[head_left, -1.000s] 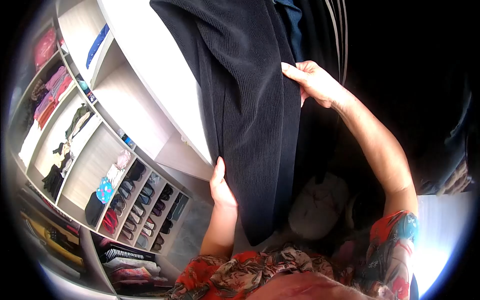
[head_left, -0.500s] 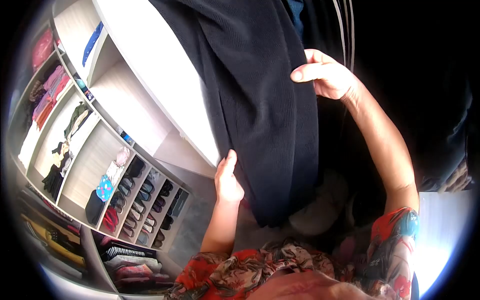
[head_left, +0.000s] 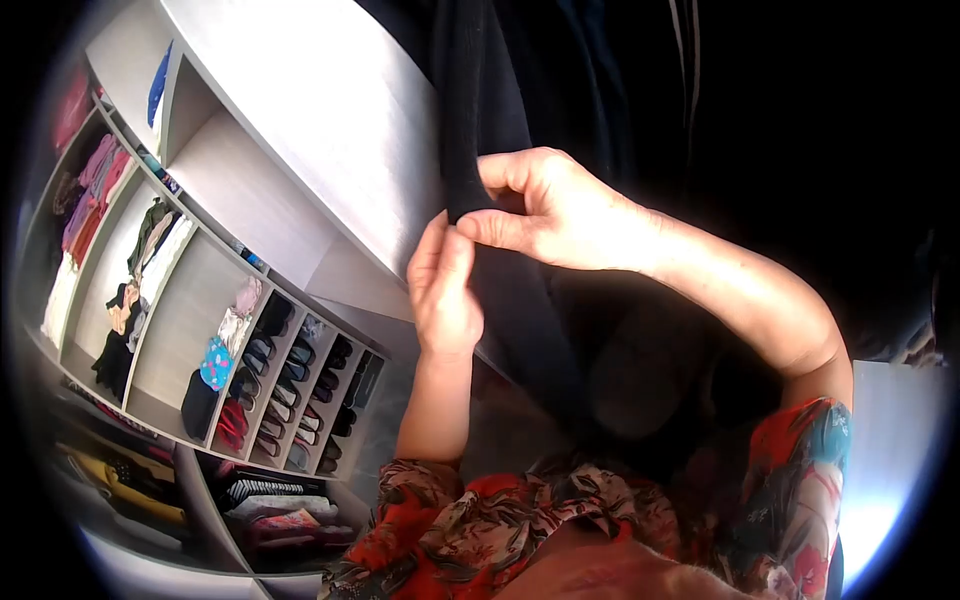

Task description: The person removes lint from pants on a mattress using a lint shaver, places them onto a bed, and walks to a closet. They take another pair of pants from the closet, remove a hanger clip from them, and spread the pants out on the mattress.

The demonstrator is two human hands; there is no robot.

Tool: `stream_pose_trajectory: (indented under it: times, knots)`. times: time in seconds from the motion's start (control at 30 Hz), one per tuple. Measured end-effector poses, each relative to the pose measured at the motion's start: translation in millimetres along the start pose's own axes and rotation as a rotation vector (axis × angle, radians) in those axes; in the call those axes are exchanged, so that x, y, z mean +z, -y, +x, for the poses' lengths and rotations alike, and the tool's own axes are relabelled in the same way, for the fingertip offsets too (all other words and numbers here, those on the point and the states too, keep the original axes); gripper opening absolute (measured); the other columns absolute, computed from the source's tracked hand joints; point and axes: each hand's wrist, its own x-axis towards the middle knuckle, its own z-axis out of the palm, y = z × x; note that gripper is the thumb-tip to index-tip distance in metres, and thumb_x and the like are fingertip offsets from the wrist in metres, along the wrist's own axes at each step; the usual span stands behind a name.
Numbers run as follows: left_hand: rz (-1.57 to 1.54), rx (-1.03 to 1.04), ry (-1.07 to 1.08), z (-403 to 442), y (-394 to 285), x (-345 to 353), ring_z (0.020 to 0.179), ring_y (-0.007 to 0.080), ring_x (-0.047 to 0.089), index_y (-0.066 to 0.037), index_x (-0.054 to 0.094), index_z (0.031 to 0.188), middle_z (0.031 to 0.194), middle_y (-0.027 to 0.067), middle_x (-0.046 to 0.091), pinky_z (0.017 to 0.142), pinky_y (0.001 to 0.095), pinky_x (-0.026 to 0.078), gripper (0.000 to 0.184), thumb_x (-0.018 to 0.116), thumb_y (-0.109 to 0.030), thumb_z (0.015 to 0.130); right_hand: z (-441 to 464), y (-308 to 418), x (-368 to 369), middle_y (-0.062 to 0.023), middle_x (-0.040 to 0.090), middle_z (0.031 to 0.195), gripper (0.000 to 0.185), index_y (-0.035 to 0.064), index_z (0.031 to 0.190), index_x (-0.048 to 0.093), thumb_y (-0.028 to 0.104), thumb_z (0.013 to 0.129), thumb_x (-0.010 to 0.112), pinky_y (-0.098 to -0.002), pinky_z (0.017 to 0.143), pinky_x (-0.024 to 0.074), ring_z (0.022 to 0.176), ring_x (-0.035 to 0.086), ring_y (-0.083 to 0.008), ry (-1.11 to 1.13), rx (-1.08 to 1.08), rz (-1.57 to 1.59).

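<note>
A black corduroy garment point(head_left: 463, 110) hangs from the top of the view, its edge gathered into a narrow fold. Its lower part is lost in shadow. My right hand point(head_left: 550, 212) comes from the right and pinches the fold between thumb and fingers. Just below and to the left, my left hand point(head_left: 446, 290) is closed at the same edge, its fingertips meeting my right thumb. What lies between the left fingers is partly hidden.
A white panel point(head_left: 300, 90) stands close on the left. Beyond it are shelves with folded clothes point(head_left: 97, 190) and cubbies with several shoes point(head_left: 285, 395). Other dark hanging clothes point(head_left: 595, 90) are behind my right hand. A bright white surface point(head_left: 890, 440) lies at lower right.
My right hand has moved left and down to meet my left hand, which rose slightly. The garment, spread wide before, is now drawn into a narrow fold and turned edge-on.
</note>
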Motion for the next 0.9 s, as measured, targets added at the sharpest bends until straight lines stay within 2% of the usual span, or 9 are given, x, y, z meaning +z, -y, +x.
stream_pose_trajectory:
  times: [0.07, 0.2, 0.23, 0.27, 0.33, 0.47, 0.63, 0.73, 0.9]
  knots:
    - [-0.084, 0.007, -0.001, -5.3, 10.8, -14.2, 0.105, 0.0166, 0.051, 0.006, 0.050, 0.114, 0.111, 0.0121, 0.055, 0.094, 0.0289, 0.038, 0.035, 0.043, -0.022, 0.093, -6.8, 9.3, -1.9, -0.0119, 0.052, 0.056, 0.028, -0.0003, 0.064, 0.048, 0.016, 0.080, 0.065, -0.0313, 0.051, 0.0453, 0.053, 0.056, -0.0199, 0.032, 0.028, -0.098]
    - [0.040, -0.087, -0.032, 0.8, 7.3, -8.1, 0.111, 0.0217, 0.049, 0.005, 0.039, 0.128, 0.124, 0.0144, 0.049, 0.098, 0.0319, 0.036, 0.044, 0.036, -0.023, 0.093, -24.3, 5.6, 5.3, -0.0176, 0.059, 0.066, 0.016, -0.0011, 0.078, 0.052, 0.012, 0.081, 0.060, -0.0373, 0.062, 0.0513, 0.070, 0.063, -0.0324, 0.132, 0.021, -0.203]
    - [-0.204, 0.016, 0.053, 8.4, 7.1, 0.9, 0.112, 0.0212, 0.049, 0.007, 0.040, 0.127, 0.124, 0.0148, 0.049, 0.098, 0.0316, 0.035, 0.042, 0.039, -0.016, 0.092, -26.3, 2.8, 4.6, -0.0178, 0.059, 0.066, 0.014, -0.0012, 0.080, 0.052, 0.011, 0.080, 0.059, -0.0379, 0.063, 0.0515, 0.071, 0.063, -0.0328, 0.133, 0.019, -0.229]
    - [-0.075, 0.072, 0.077, 15.4, -0.5, 10.7, 0.110, 0.0204, 0.050, 0.008, 0.039, 0.126, 0.121, 0.0153, 0.050, 0.096, 0.0309, 0.036, 0.041, 0.044, -0.012, 0.090, -28.0, 0.3, 4.3, -0.0181, 0.059, 0.067, 0.012, -0.0014, 0.083, 0.052, 0.009, 0.080, 0.058, -0.0385, 0.064, 0.0518, 0.072, 0.063, -0.0332, 0.134, 0.017, -0.255]
    - [0.182, 0.184, 0.127, 28.7, -20.3, 28.0, 0.105, 0.0188, 0.052, 0.008, 0.039, 0.124, 0.116, 0.0162, 0.053, 0.091, 0.0295, 0.040, 0.043, 0.054, -0.004, 0.086, -31.3, -6.3, 9.2, -0.0180, 0.060, 0.068, 0.012, -0.0012, 0.085, 0.054, 0.008, 0.080, 0.057, -0.0390, 0.065, 0.0519, 0.073, 0.063, -0.0332, 0.042, -0.065, -0.208]
    - [0.457, -0.005, 0.240, 55.4, -55.4, 12.1, 0.092, 0.0106, 0.057, 0.008, 0.050, 0.113, 0.103, 0.0109, 0.060, 0.084, 0.0217, 0.043, 0.029, 0.051, 0.005, 0.084, -36.7, -4.3, 10.6, -0.0180, 0.061, 0.072, 0.015, 0.0000, 0.092, 0.056, 0.008, 0.079, 0.056, -0.0386, 0.066, 0.0520, 0.073, 0.063, -0.0322, 0.003, -0.224, -0.077]
    - [0.204, 0.082, 0.086, 54.0, -83.1, 11.8, 0.101, 0.0178, 0.055, 0.009, 0.049, 0.115, 0.110, 0.0149, 0.058, 0.092, 0.0281, 0.040, 0.032, 0.043, 0.005, 0.084, -29.5, -10.6, -10.5, -0.0108, 0.063, 0.072, 0.007, 0.0032, 0.083, 0.060, 0.005, 0.079, 0.054, -0.0315, 0.066, 0.0523, 0.071, 0.064, -0.0258, -0.181, -0.258, 0.030]
    - [0.013, 0.066, 0.099, 52.1, -103.2, -14.2, 0.113, 0.0252, 0.051, 0.010, 0.039, 0.124, 0.122, 0.0210, 0.050, 0.099, 0.0333, 0.036, 0.039, 0.035, 0.001, 0.086, -15.9, -31.2, -37.6, -0.0097, 0.063, 0.074, 0.016, 0.0017, 0.095, 0.061, 0.008, 0.081, 0.054, -0.0281, 0.069, 0.0514, 0.071, 0.064, -0.0180, -0.278, -0.081, 0.046]
    - [-0.288, -0.040, 0.276, 60.9, -126.7, -53.2, 0.113, 0.0240, 0.051, 0.005, 0.043, 0.124, 0.124, 0.0181, 0.051, 0.098, 0.0344, 0.039, 0.035, 0.034, -0.006, 0.091, -9.9, -65.7, -78.8, -0.0077, 0.062, 0.083, 0.040, 0.0025, 0.119, 0.050, 0.010, 0.080, 0.056, -0.0290, 0.080, 0.0484, 0.079, 0.061, -0.0174, -0.349, 0.204, -0.202]
